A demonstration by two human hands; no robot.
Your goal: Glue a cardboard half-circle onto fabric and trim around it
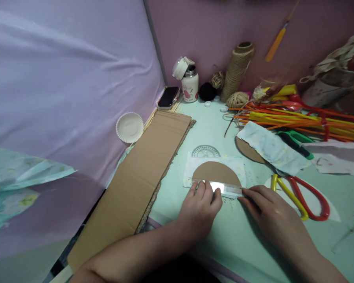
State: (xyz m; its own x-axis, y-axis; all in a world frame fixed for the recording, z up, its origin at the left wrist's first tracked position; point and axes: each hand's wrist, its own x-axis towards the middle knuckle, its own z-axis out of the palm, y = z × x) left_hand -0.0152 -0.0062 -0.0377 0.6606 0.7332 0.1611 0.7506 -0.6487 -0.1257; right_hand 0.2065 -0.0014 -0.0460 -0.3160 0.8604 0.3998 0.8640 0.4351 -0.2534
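Note:
A brown cardboard half-circle (215, 171) lies on a piece of pale patterned cloth (189, 167). Across its straight lower edge runs a clear plastic ruler (231, 189). The fingertips of my left hand (200, 208) are curled and press down on the ruler's left and middle part. At the ruler's right end, the thumb and forefinger of my right hand (268, 208) are pinched together on it. Just above the cloth lies a clear protractor (205, 151). Whether my right fingers also grip the cloth's edge cannot be made out.
A long cardboard strip (141, 165) lies on the left. Scissors with red and yellow handles (309, 200), green-handled scissors (296, 139) and cloth pieces (275, 147) are on the right. Behind stand a bottle (190, 86), a twine cone (237, 70) and orange-yellow sticks (295, 120).

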